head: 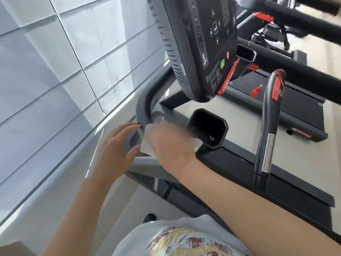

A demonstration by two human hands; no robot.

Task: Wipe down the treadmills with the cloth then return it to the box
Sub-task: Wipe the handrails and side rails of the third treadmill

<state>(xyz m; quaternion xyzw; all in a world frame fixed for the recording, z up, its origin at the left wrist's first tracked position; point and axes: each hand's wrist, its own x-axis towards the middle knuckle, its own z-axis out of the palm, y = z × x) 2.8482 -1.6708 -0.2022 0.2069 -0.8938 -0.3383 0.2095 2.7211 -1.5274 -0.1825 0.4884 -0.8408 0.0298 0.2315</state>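
My right hand point(167, 145) presses the cloth point(147, 143) on the grey handlebar point(145, 106); left hand point(118, 145) touches the bar beside it, fingers relaxed.

A gym is showing here. Treadmills point(276, 111) are standing side by side, one console point(203, 43) carrying speed buttons.

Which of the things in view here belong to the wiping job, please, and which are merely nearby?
Job: white cloth under the right hand; grey handrail being wiped; left hand beside it.

Nearby: console, cup holder, red-tipped handle, second treadmill.
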